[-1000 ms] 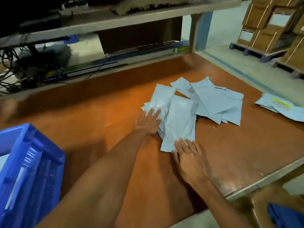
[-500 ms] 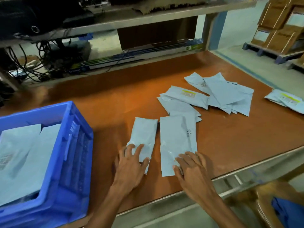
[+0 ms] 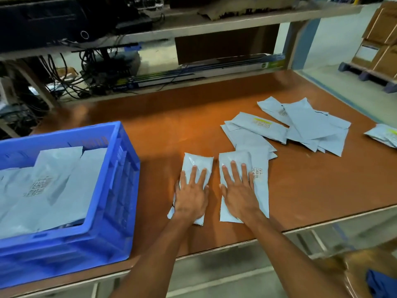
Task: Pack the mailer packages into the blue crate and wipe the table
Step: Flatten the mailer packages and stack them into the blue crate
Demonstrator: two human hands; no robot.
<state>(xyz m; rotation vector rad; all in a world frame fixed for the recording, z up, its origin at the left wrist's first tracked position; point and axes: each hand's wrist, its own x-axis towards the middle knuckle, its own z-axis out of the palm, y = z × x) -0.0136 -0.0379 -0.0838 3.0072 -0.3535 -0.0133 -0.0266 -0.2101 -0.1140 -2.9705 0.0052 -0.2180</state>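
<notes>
Fingers [image 3: 234, 171] splayed flat, nothing gripped: left hand [image 3: 191, 197] pressing small mailer [image 3: 198, 161], right hand [image 3: 239, 191] on longer mailer [image 3: 261, 190]. Side by side, blue crate [image 3: 120, 190] just left.

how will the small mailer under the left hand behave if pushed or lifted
The small mailer looks glossy, so it probably slides easily on the table. Its puffed, creased skin suggests soft contents, likely floppy when lifted.

Shelf [image 3: 214, 26]: overhead at back, carrying dark equipment.
Cables [image 3: 64, 76]: tangled beneath it, left.
Cardboard boxes [image 3: 382, 29]: stacked on pallet [image 3: 365, 74], far right.
</notes>
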